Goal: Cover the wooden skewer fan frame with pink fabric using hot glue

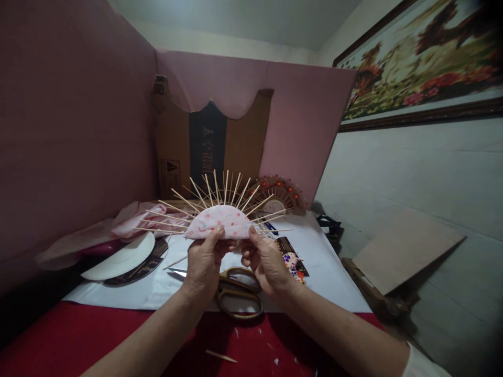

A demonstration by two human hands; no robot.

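Held up in front of me is a half-round piece covered in pink dotted fabric [220, 220], with thin wooden sticks [225, 187] fanning out from its curved edge. My left hand [204, 259] pinches its straight lower edge near the middle, thumb in front. At the lower right corner, my right hand [269, 262] grips the same piece between thumb and curled fingers. Below both hands, large scissors [239, 306] with brown handles lie on the white sheet, their blades partly hidden behind my left wrist.
A finished-looking fan shape with red dots [293, 191] leans at the back. White half-round card [121, 259] and crumpled pink fabric [137, 222] lie left. Right of my hands are patterned fabric scraps [293, 267]. A short stick [221, 356] rests on the red cloth [129, 335]. Cardboard [243, 141] stands behind.
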